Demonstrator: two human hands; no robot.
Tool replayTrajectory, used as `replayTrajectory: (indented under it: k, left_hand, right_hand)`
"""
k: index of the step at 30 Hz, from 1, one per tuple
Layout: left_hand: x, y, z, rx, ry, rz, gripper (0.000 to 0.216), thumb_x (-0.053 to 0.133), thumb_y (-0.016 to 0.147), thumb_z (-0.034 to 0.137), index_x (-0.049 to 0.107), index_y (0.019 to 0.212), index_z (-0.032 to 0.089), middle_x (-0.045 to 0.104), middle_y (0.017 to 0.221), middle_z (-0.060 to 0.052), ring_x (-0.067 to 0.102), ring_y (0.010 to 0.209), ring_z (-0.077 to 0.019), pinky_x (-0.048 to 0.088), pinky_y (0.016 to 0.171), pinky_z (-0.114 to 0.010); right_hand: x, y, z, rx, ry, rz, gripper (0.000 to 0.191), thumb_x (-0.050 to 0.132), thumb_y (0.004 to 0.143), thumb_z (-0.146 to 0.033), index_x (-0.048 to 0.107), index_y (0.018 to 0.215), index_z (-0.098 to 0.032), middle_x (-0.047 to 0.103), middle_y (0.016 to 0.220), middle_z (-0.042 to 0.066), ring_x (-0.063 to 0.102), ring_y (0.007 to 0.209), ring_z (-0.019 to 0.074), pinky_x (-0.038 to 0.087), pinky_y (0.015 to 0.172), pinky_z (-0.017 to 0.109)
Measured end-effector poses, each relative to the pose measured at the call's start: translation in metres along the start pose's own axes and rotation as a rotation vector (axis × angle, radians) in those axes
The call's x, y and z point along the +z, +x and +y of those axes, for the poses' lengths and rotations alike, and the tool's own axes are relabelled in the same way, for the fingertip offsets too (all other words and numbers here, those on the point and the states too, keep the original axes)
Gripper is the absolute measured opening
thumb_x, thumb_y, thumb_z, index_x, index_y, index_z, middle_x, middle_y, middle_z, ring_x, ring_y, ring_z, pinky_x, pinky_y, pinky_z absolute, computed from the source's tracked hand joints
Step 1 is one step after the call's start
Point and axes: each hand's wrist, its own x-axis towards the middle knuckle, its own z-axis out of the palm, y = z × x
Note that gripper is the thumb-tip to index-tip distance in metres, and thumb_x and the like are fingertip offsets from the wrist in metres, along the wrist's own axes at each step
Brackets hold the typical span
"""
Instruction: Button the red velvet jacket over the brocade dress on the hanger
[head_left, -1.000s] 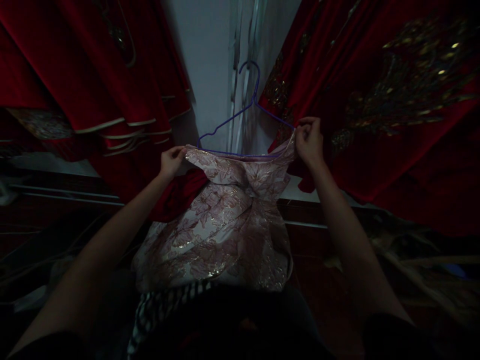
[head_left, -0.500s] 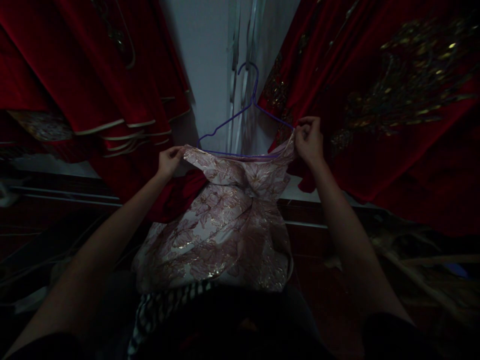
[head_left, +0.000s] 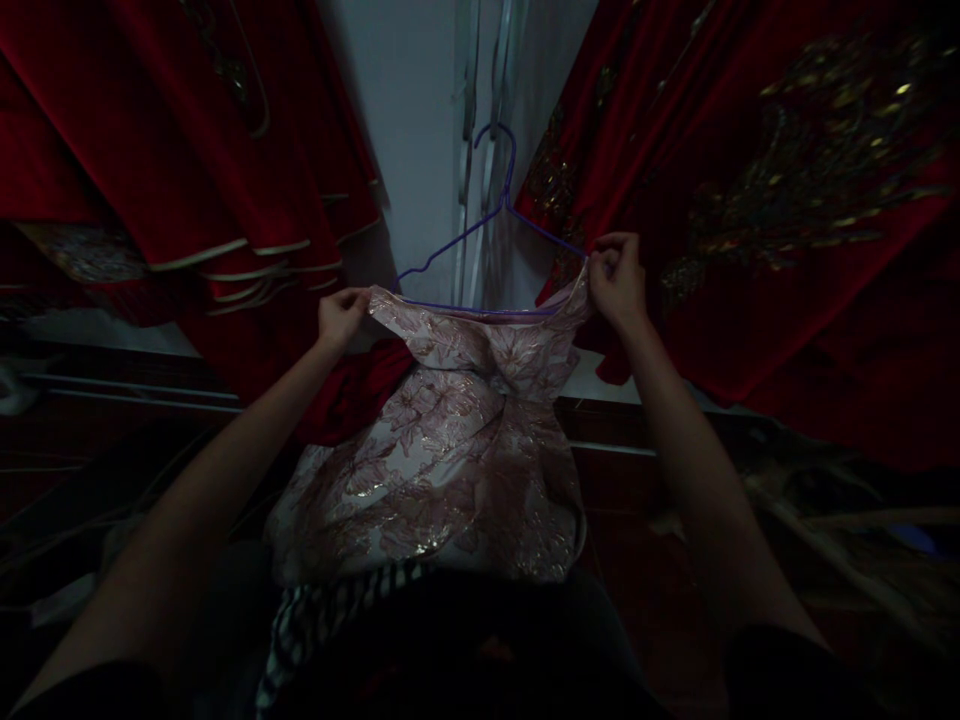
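Note:
A pale pink dress with shiny floral brocade spreads across my lap. My left hand pinches its upper edge at the left shoulder. At the opposite shoulder my right hand is closed on the dress, close to the end of a purple hanger. The hanger's lower bar runs along the neckline, partly inside the dress, and its hook points up and away from me. Whether my right fingers also touch the hanger is hidden.
Red garments with pale-edged hems hang on the left. Another red garment with gold embroidery hangs on the right. Between them stands a pale cabinet or wall with vertical metal strips. Black-and-white striped cloth lies below the dress. The light is dim.
Almost nothing differs. The left shoulder of the dress has shifted very slightly upward with my left hand; both hands keep their grip.

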Motion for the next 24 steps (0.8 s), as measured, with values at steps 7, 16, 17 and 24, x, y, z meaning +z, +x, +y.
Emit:
replayTrajectory:
  k: [7, 16, 17, 24]
  left_hand:
    - [0.02, 0.007, 0.045, 0.138, -0.081, -0.06, 0.037, 0.063, 0.079, 0.045, 0.072, 0.095, 0.013, 0.074, 0.098, -0.008, 0.067, 0.093, -0.0201, 0.053, 0.086, -0.03]
    - [0.026, 0.02, 0.062, 0.124, -0.061, -0.295, 0.041, 0.054, 0.086, 0.052, 0.065, 0.089, 0.013, 0.07, 0.082, -0.005, 0.064, 0.077, -0.0151, 0.052, 0.076, -0.027]
    - [0.02, 0.021, 0.051, 0.042, -0.058, -0.327, 0.042, 0.047, 0.09, 0.051, 0.063, 0.091, 0.013, 0.069, 0.08, -0.005, 0.064, 0.074, -0.0139, 0.052, 0.074, -0.027]
    - [-0.056, -0.003, -0.009, -0.253, 0.234, -0.753, 0.043, 0.081, 0.051, 0.053, 0.067, 0.073, 0.018, 0.065, 0.063, 0.0, 0.061, 0.06, -0.0157, 0.05, 0.057, -0.025]
  right_hand:
    - [0.009, -0.004, 0.002, 0.017, 0.063, -0.02, 0.038, 0.034, 0.095, -0.044, 0.044, 0.124, -0.021, 0.064, 0.085, 0.006, 0.063, 0.075, 0.0194, 0.049, 0.073, 0.037]
    - [0.014, -0.007, 0.004, 0.02, 0.119, -0.033, 0.037, 0.035, 0.094, -0.043, 0.043, 0.123, -0.021, 0.063, 0.088, 0.006, 0.063, 0.076, 0.0184, 0.05, 0.073, 0.036]
    - [0.014, -0.007, 0.003, 0.026, 0.116, -0.039, 0.037, 0.035, 0.094, -0.043, 0.043, 0.123, -0.022, 0.063, 0.088, 0.005, 0.062, 0.076, 0.0183, 0.05, 0.073, 0.036]
    - [0.019, -0.006, 0.008, 0.04, 0.193, -0.036, 0.037, 0.039, 0.092, -0.046, 0.046, 0.12, -0.021, 0.06, 0.08, 0.003, 0.061, 0.073, 0.018, 0.049, 0.07, 0.035]
